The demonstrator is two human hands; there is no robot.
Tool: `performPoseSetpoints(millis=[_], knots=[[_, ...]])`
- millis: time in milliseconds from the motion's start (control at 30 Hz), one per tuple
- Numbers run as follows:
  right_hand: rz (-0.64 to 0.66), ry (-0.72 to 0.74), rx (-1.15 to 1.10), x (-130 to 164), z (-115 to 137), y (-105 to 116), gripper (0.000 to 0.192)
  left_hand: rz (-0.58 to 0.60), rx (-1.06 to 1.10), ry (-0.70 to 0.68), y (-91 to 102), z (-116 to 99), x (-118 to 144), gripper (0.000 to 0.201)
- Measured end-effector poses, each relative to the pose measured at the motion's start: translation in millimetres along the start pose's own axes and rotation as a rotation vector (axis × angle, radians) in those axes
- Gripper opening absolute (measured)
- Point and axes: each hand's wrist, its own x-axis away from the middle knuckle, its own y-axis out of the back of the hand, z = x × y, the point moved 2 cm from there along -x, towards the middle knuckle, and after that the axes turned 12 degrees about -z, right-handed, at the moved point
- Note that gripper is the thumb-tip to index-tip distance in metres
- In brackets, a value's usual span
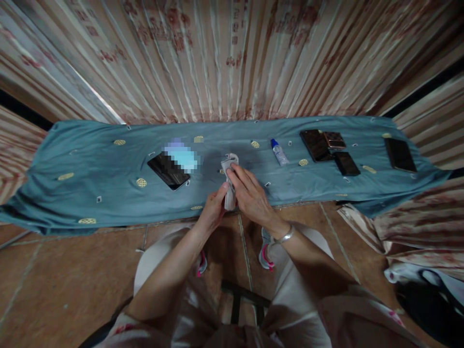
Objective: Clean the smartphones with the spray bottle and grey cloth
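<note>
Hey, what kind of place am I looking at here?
Probably a makeshift home spot for cleaning phones: a blue cloth spread over a tiled floor, curtains behind, several phones and a small spray bottle.

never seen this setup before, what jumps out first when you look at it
Both hands meet at the centre: the left hand and right hand grip a small grey cloth over the near edge of a blue sheet. Dark phones lie along the sheet, one on the left and several on the right. A small spray bottle lies between them.
</note>
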Motion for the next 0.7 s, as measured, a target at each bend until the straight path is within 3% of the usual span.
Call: performPoseSetpoints(millis=[167,367,700], knots=[[0.016,-0.119,-0.007,-6,-12,7,0.056,0.001,-0.122,-0.048,3.0,6,-1,0.059],[-0.029,-0.214,-0.051,-8,-21,13,0.054,-0.006,-0.2,-0.045,2.3,5,-1,0.063],[-0.069,-0.211,-0.077,-10,-19,20,0.052,0.013,-0.245,-0.067,5.1,5,-4,0.063]])
